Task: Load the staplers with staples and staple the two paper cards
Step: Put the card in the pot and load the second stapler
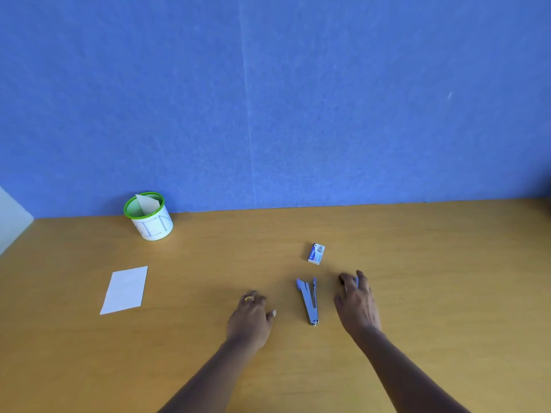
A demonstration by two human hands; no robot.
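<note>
A blue stapler (310, 299) lies swung open on the wooden desk (432, 263), between my two hands. A small blue and white staple box (316, 253) sits just behind it. My right hand (356, 302) lies to the right of the open stapler, its fingers curved over a second small blue stapler (357, 282) that is mostly hidden. My left hand (252, 314) rests on the desk left of the open stapler, loosely curled and holding nothing. One white paper card (125, 290) lies flat at the left. Another card (146, 204) stands in a cup.
A white cup with a green rim (152, 226) stands at the back left against the blue wall (268, 99). The desk's left edge (15, 239) runs diagonally by a white surface.
</note>
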